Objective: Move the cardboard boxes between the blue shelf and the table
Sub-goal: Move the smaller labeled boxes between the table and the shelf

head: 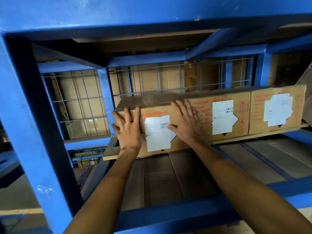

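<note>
So both hands are lying flat on the front face of the leftmost box [157,125], which is sitting on a wooden board [109,153] inside the blue shelf [25,105]. Left hand [129,128] is sitting near the box's left edge, fingers [137,114] spread and straight, tips reaching up toward the top front edge. Right hand [184,122] is lying just right of the white label [157,132], thumb touching the label's edge, fingers also straight and fanned out. Neither hand is wrapping round anything, they're just pressing palms on cardboard.

The thing that matters here: the box's long axis seems to be running back into the shelf, away from the person, so the hands are covering only its short end. The right side is butting up against the next box [221,115], with a third box [276,108] further right, so I'm guessing no room for the right hand to slip in there. The left side is standing free, and the left hand is already almost at that corner. I'm betting it's either a push straight back or a shuffle left first to get a grip.
</note>
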